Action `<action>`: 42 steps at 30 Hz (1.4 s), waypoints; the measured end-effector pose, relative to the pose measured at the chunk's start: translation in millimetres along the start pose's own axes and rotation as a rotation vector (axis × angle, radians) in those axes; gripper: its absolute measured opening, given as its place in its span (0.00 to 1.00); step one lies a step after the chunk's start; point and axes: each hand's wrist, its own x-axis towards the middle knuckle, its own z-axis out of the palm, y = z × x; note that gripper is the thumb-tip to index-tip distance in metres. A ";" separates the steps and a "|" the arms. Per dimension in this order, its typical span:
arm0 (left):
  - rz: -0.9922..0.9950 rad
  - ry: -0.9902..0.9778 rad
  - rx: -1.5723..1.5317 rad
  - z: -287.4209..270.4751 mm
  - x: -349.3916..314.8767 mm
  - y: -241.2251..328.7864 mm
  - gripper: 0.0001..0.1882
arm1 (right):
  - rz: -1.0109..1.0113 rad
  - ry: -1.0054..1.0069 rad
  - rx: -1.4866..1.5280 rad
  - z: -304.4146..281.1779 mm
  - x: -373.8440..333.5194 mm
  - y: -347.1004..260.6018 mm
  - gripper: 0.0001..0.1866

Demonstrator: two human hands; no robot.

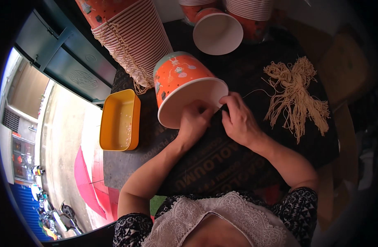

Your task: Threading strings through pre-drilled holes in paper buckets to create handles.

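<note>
An orange paper bucket (pixel 182 71) with printed cartoon figures lies tilted on its side on the dark table, its white open mouth facing me. My left hand (pixel 194 121) reaches into the mouth near the right part of the rim. Its fingers are curled together, and whatever they pinch is hidden. My right hand (pixel 240 120) is closed on the bucket's rim from outside, thumb and forefinger close to the left fingertips. A thin cord (pixel 258 90) runs from beside the right hand toward a loose bundle of beige cords (pixel 296 96) on the right.
A yellow rectangular tub (pixel 136 119) with small bits inside stands left of the bucket. Behind it leans a tall stack of nested buckets (pixel 133 39) with cords hanging down. More stacked buckets (pixel 250 10) and one tipped bucket (pixel 218 33) stand at the back. A pink umbrella (pixel 87 181) is below left.
</note>
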 end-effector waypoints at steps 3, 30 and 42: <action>0.036 -0.065 -0.056 4.3 -4.5 1.8 0.10 | 0.095 -0.075 -0.018 6.0 -3.1 -2.5 0.18; -0.037 -0.122 -0.234 4.1 -4.8 6.1 0.10 | 0.246 0.031 0.191 15.3 -5.2 7.6 0.04; -0.149 -0.154 -0.213 -3.0 -7.2 22.9 0.10 | 0.253 0.040 0.189 14.1 -3.0 6.0 0.03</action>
